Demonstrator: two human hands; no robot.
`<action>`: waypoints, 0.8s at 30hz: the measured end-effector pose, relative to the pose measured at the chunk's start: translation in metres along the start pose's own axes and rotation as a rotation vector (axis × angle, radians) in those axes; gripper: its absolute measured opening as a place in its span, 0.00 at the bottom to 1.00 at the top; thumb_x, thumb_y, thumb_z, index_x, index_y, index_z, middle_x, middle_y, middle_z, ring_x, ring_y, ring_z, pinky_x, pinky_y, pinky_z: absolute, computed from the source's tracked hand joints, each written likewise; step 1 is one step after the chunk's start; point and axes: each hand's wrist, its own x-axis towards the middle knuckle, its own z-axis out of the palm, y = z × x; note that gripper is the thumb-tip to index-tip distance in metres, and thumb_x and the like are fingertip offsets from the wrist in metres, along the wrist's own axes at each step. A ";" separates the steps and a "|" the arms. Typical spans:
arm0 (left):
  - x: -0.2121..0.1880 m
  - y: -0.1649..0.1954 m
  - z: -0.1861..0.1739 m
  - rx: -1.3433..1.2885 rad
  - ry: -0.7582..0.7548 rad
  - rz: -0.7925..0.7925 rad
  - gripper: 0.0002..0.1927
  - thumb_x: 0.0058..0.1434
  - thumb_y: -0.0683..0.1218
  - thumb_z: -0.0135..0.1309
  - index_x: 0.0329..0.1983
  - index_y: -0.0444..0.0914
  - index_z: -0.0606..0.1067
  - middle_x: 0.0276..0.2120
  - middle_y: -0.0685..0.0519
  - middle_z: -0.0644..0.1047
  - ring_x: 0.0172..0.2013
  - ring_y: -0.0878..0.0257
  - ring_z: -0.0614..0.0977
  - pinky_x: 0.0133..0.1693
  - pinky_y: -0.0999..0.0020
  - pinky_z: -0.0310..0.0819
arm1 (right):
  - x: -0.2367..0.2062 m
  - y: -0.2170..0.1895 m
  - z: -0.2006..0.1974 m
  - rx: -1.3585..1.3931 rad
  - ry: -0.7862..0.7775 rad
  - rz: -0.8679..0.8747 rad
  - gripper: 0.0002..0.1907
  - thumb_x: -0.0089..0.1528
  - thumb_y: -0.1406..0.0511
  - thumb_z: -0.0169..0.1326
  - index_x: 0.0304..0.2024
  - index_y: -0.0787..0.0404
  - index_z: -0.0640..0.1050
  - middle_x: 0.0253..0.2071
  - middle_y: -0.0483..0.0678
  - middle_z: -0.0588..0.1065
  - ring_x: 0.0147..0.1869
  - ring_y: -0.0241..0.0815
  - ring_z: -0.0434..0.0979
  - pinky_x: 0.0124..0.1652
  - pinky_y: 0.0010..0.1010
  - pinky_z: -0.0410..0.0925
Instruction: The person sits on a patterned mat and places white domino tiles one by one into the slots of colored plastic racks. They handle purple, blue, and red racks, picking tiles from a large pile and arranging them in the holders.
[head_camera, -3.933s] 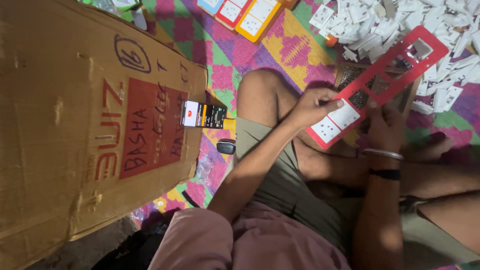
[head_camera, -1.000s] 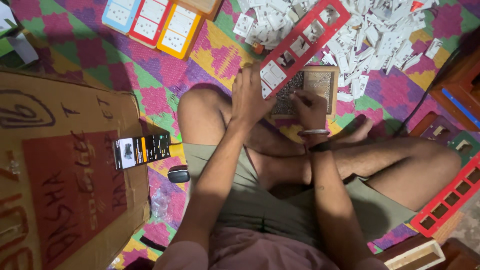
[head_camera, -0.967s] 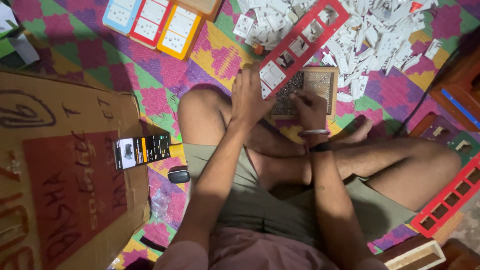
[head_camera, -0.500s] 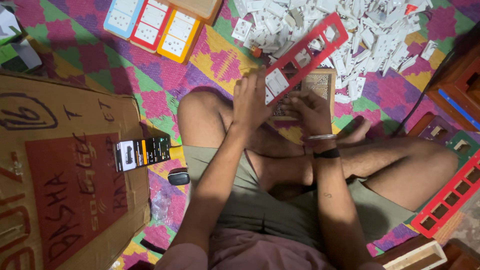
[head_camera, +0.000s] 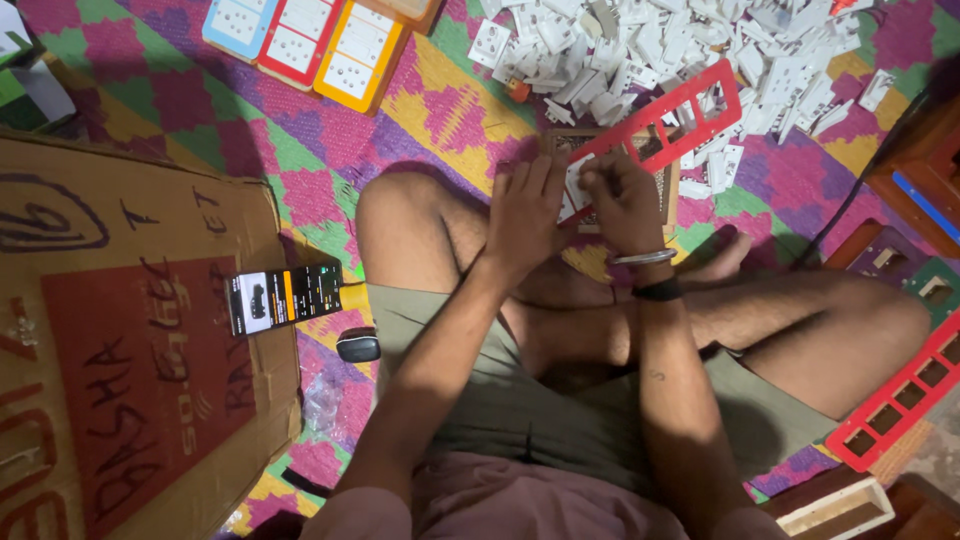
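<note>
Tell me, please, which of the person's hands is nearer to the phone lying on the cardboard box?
Left. The left hand holds the near end of the red frame, on the side toward the phone. The right hand grips the frame further from it.

A person in olive-green cloth shorts (head_camera: 560, 420) and a faded pink cloth top (head_camera: 520, 505), arms and legs bare. The right hand (head_camera: 622, 200) carries a thin silver metal bangle (head_camera: 645, 258) at the wrist, with a black band (head_camera: 655, 291) just below it. The left hand (head_camera: 522, 215) wears nothing. A small dark mark (head_camera: 655, 376) shows on the right forearm.
</note>
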 end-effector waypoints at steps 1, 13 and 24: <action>0.000 0.001 0.000 0.021 -0.015 0.001 0.54 0.40 0.55 0.70 0.70 0.33 0.62 0.53 0.48 0.71 0.50 0.52 0.72 0.49 0.53 0.64 | 0.000 -0.002 0.001 -0.040 0.004 -0.015 0.03 0.68 0.70 0.55 0.44 0.65 0.77 0.36 0.44 0.79 0.40 0.30 0.78 0.40 0.23 0.70; -0.001 0.005 0.001 0.048 -0.009 0.033 0.52 0.45 0.58 0.69 0.70 0.33 0.62 0.50 0.49 0.70 0.49 0.54 0.72 0.50 0.53 0.63 | -0.001 -0.018 0.003 -0.415 0.014 -0.222 0.04 0.65 0.73 0.56 0.43 0.66 0.78 0.38 0.56 0.77 0.41 0.52 0.81 0.40 0.37 0.72; -0.003 0.007 0.002 0.045 -0.011 0.026 0.53 0.47 0.59 0.69 0.71 0.32 0.61 0.50 0.49 0.70 0.49 0.54 0.72 0.50 0.54 0.64 | 0.000 -0.024 0.002 -0.512 0.022 -0.379 0.03 0.64 0.74 0.56 0.41 0.66 0.77 0.39 0.56 0.75 0.43 0.59 0.76 0.42 0.43 0.69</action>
